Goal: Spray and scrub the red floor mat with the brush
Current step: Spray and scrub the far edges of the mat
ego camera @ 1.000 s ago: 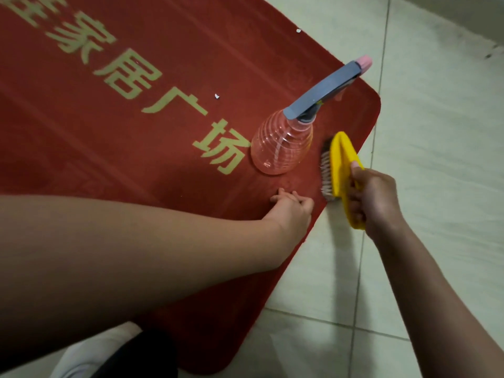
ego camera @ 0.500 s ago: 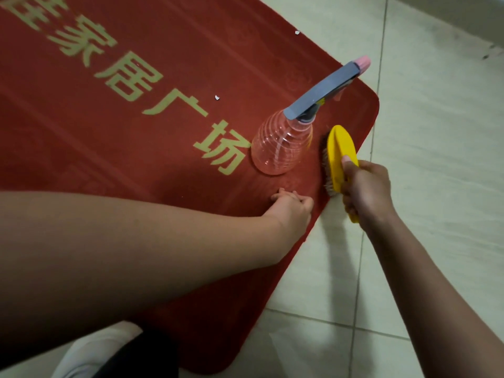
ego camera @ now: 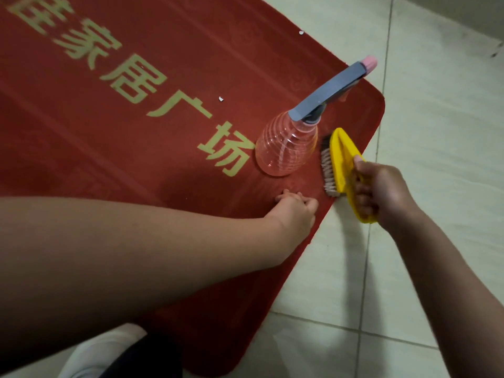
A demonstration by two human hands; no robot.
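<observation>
Pale tiled floor (ego camera: 425,165) around a red mat (ego camera: 163,170) — the brush (ego camera: 341,159) has slid forward, then part-way back, along the mat's right edge.
Right hand (ego camera: 381,192) grips the yellow brush handle, bristles down on the mat just inside the edge; that to-and-fro reads as scrubbing under way on this strip only. Left hand (ego camera: 297,211) has not moved: its fingertips press the mat near the edge and grip nothing. Bottle (ego camera: 286,148) stands upright on the mat, just left of the bristles, so leftward room is tight — bare tile lies open to the right and the rounded corner ahead.
</observation>
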